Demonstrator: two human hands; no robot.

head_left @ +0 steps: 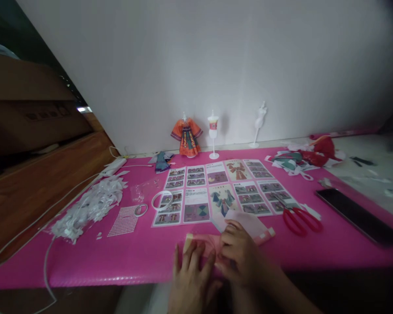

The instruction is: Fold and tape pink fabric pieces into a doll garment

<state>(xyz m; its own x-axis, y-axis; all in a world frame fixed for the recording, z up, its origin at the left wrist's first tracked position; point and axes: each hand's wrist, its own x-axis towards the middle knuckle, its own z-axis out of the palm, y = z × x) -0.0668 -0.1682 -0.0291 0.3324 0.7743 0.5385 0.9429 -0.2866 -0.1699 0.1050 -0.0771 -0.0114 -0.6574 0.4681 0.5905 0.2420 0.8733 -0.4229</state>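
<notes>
1. In the head view, a pink cloth [199,239] lies on the pink table cover [94,261], close to the near edge and under both hands. It has pale yellow bits at its ends.
2. The left hand [191,270] lies on the left part of the cloth. Its fingers are spread out and point away from the person.
3. The right hand [238,250] is just beside it, on the middle of the cloth. Its fingers are curled in, but it is a bit blurry and the tips are partly hidden, so I can't tell if it pinches the cloth.
4. Past the hands lies a big picture sheet [196,195]. Red scissors [294,211] rest partly on its right side, and a black phone [360,214] lies further right.
5. On the left are a bag of white pieces [91,207] and a sheet of little beads [124,221].
6. By the wall stand an orange dress [185,136] on a stand, a white doll form [213,136] with a colored band, and a bare white form [259,121].
</notes>
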